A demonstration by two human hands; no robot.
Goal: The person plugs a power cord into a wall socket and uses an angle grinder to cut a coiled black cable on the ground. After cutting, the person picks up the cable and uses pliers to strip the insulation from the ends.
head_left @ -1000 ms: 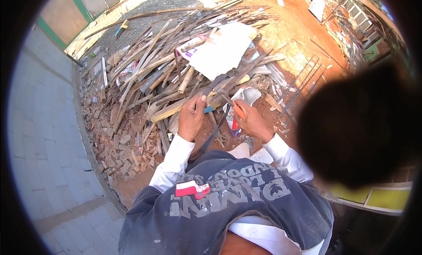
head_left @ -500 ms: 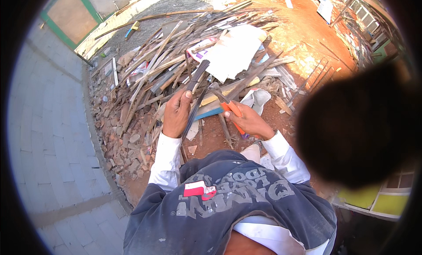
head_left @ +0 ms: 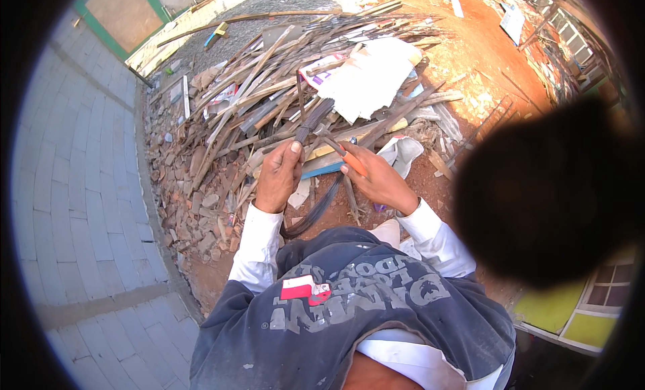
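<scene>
My left hand (head_left: pixel 279 178) is closed round a bundle of thin dark wire (head_left: pixel 314 121). The bundle's upper end sticks up past my thumb, and its lower strands curve down below the hand towards my left sleeve. In my closed right hand (head_left: pixel 384 183) is a pair of pliers (head_left: pixel 355 163) with orange handles. Their dark jaws point up and left, at the bundle just above my left thumb. Whether the jaws grip any strands is too small to tell. My right fingers partly cover the handles.
Beyond my hands lies a heap of scrap wood (head_left: pixel 259 94), topped by a white sheet (head_left: pixel 369 77). Broken rubble (head_left: pixel 201 208) borders a grey block wall (head_left: pixel 94 208) on the left. A dark blurred shape (head_left: pixel 544 195) hides part of the right side.
The pliers have moved from beside the wire to the bundle near my left thumb, and their handles have come together. The lower strands now swing out in a curve to the right.
</scene>
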